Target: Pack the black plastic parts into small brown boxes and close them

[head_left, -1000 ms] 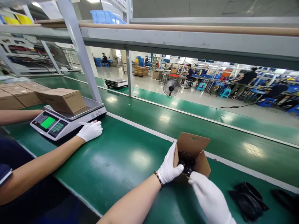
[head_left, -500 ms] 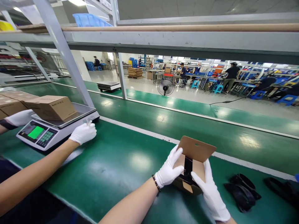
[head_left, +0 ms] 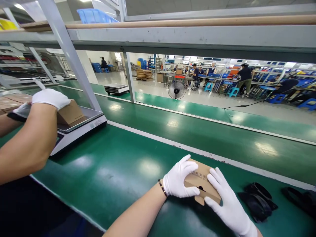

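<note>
A small brown cardboard box (head_left: 202,177) with dark printing lies in front of me, its lid folded down over the top. A small flap sticks out at the near side, beside a dark cut-out. My left hand (head_left: 181,179), in a white glove, grips the box's left side, thumb at the front edge and fingers over the lid. My right hand (head_left: 225,199), also gloved, holds the right side with fingers on the lid and thumb at the near corner. The box's contents are hidden under the lid.
Black strap-like parts (head_left: 258,202) lie on the green bench (head_left: 128,171) at right. On the left, a co-worker's gloved hand (head_left: 50,98) rests on a carton (head_left: 71,113) on a scale (head_left: 80,135). A metal shelf beam (head_left: 172,36) crosses above.
The box's raised lid has come down over the opening, with my hands still at its sides. The co-worker's near hand has moved from beside the scale onto the carton there.
</note>
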Action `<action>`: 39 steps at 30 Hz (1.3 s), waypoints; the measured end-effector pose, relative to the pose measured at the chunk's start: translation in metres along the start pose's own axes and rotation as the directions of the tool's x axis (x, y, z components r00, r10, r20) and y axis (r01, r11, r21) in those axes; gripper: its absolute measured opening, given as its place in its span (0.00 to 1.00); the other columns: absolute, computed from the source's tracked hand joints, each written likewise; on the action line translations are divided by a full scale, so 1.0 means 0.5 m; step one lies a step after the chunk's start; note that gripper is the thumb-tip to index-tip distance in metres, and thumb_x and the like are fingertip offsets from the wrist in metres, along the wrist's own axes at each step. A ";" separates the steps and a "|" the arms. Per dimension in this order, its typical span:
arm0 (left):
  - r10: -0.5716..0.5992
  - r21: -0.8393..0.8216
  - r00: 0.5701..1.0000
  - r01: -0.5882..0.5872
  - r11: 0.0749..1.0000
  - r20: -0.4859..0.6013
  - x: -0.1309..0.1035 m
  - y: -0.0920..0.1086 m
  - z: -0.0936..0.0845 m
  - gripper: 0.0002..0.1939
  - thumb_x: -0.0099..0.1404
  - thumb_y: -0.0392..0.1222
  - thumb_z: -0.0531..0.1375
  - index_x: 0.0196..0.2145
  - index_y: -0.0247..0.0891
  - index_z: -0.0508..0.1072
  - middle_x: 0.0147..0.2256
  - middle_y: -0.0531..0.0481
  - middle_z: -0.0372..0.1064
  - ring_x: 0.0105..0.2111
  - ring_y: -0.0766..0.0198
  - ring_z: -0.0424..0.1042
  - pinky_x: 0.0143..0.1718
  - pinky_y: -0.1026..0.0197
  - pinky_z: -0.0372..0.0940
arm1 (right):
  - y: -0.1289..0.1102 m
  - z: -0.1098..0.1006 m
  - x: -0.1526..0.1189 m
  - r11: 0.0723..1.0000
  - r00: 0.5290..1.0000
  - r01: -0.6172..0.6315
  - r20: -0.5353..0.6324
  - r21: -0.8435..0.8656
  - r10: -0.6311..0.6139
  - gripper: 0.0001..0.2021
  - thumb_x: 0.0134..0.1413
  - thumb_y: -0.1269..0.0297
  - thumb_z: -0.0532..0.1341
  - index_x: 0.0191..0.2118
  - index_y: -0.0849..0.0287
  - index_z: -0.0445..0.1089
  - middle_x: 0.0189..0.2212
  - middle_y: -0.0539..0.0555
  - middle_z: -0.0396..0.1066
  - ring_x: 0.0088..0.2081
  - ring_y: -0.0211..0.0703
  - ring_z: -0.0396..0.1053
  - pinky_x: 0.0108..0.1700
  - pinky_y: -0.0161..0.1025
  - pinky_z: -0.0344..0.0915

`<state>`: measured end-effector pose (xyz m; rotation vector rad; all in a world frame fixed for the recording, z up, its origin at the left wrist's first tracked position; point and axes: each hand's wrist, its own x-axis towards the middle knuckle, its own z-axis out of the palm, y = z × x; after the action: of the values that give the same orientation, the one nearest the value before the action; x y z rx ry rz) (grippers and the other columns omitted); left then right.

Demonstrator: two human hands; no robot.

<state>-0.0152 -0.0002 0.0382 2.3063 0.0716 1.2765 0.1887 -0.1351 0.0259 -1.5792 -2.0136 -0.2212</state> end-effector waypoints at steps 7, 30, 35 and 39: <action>-0.167 0.029 0.983 0.170 0.985 -0.080 -0.009 -0.010 0.012 0.34 0.60 0.64 0.55 0.56 0.42 0.58 0.48 0.41 0.68 0.56 0.50 0.64 0.59 0.42 0.57 | -0.020 0.000 0.004 0.970 0.975 0.030 -0.219 0.241 0.024 0.28 0.58 0.70 0.57 0.62 0.43 0.54 0.63 0.53 0.53 0.60 0.52 0.56 0.58 0.56 0.60; -0.536 -0.249 0.844 0.516 0.819 -0.015 -0.035 0.007 0.054 0.38 0.61 0.43 0.56 0.65 0.39 0.44 0.67 0.43 0.35 0.66 0.50 0.38 0.66 0.44 0.38 | -0.056 0.015 -0.002 0.935 0.911 0.303 -0.231 -0.184 -0.340 0.17 0.54 0.78 0.57 0.49 0.57 0.64 0.46 0.58 0.69 0.52 0.50 0.66 0.54 0.59 0.62; -0.562 -0.276 0.827 0.540 0.795 0.002 -0.031 0.006 0.050 0.39 0.60 0.42 0.57 0.65 0.38 0.45 0.67 0.42 0.37 0.66 0.50 0.39 0.66 0.44 0.39 | -0.086 0.037 0.019 0.931 0.897 0.222 -0.314 -0.290 -0.312 0.16 0.54 0.75 0.59 0.50 0.64 0.63 0.45 0.64 0.68 0.50 0.53 0.66 0.50 0.56 0.66; -0.564 -0.269 0.826 0.543 0.796 0.001 -0.030 0.004 0.050 0.40 0.58 0.41 0.58 0.65 0.38 0.45 0.67 0.42 0.38 0.66 0.49 0.40 0.66 0.45 0.39 | -0.092 0.048 0.028 0.979 0.927 0.058 -0.353 -0.193 -0.125 0.15 0.57 0.68 0.58 0.50 0.61 0.64 0.44 0.63 0.68 0.48 0.54 0.67 0.47 0.55 0.67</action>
<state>-0.0040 -0.0159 0.0163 1.8114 0.5400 0.9938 0.1361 -0.1259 0.0229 -1.4222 -1.8134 -0.6981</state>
